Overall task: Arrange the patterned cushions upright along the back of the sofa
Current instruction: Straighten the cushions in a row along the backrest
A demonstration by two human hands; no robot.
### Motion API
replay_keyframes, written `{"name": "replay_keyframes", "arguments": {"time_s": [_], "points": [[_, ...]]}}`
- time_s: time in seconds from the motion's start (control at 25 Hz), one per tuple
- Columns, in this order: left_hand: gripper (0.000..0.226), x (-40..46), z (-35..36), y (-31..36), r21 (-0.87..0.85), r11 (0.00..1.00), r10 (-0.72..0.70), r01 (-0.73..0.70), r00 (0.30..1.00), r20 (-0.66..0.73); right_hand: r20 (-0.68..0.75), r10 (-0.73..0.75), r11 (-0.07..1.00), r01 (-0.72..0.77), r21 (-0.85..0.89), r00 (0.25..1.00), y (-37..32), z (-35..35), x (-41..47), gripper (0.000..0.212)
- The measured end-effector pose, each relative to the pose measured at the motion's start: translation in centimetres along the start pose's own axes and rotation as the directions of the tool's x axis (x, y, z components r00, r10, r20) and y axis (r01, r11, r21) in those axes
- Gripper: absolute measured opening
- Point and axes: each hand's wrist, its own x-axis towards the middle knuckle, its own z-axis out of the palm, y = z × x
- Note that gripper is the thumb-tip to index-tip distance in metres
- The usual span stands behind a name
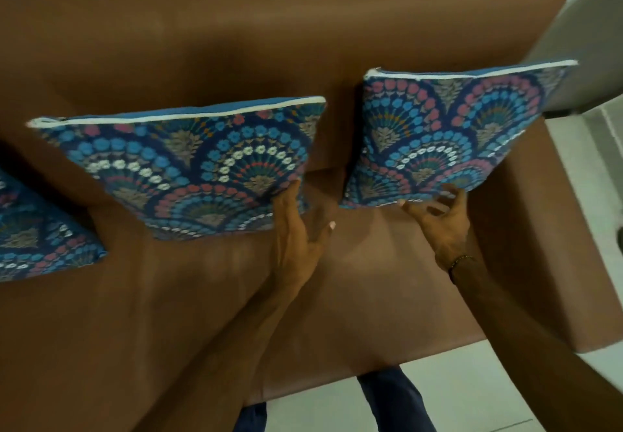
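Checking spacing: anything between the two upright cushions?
Head view: only bare brown sofa between middle cushion and right cushion; left hand touches the middle one's corner.

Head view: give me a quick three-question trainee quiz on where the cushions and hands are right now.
1. True or false: the left hand touches the middle cushion at its lower right corner.
2. How many cushions show? A) one B) two C) three
3. Fill in: the right hand wears a ____ at the wrist.

Key
1. True. Its fingers lie against that corner.
2. C. Besides the middle one, there is a right cushion standing on the sofa, and a left cushion cut off by the frame edge.
3. Bracelet. That hand's fingers reach the right cushion's lower edge.
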Motion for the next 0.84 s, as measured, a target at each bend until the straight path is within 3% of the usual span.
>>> {"name": "replay_keyframes", "arguments": {"time_s": [0.12,0.32,0.52,0.6,0.68,0.76,0.84], "points": [[0.111,2.7,6.6,4.2,-0.061,0.998,-0.02,0.025,0.997,0.071,-0.045,-0.072,0.995,0.075,0.069,0.996,-0.5,-7.0,5.8,0.104],[0.136,7.9,14.7,7.9,-0.053,0.998,0.015,-0.018,0.998,-0.056,0.124,-0.27,0.956,0.251,0.152,0.955,-1.1,-11.3,15.2,0.108],[0.116,6.9,17.8,10.7,0.218,0.975,0.112,-0.052,0.955,-0.274,0.122,-0.38,0.922,0.365,0.128,0.917,0.1,-9.0,18.1,0.117],[0.116,6.4,17.9,10.3,0.322,0.945,0.138,-0.058,0.963,-0.232,0.156,-0.401,0.916,0.393,0.08,0.903,0.8,-8.9,18.6,0.126],[0.121,6.7,16.4,10.6,0.317,0.948,0.068,-0.024,0.989,-0.131,0.155,-0.395,0.918,0.394,0.036,0.906,0.3,-9.4,18.1,0.131],[0.115,6.5,13.3,10.6,0.311,0.95,0.03,-0.018,0.999,-0.034,0.118,-0.41,0.91,0.414,-0.015,0.904,-1.4,-9.8,15.4,0.128],[0.099,5.7,9.3,11.0,0.386,0.922,0.052,-0.038,0.998,-0.027,0.094,-0.481,0.859,0.49,-0.149,0.872,-4.2,-10.2,11.1,0.118]]}}
